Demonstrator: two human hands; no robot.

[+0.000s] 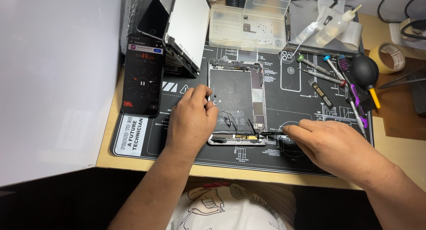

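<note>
While left hand [191,121] steadies the opened tablet [236,101], right hand's [330,143] grip pinching tweezers [268,133], tips pointing left.

Matt black rubbery mat [284,101], bare metal tablet frame [212,74], clear plastic box [242,28].
</note>
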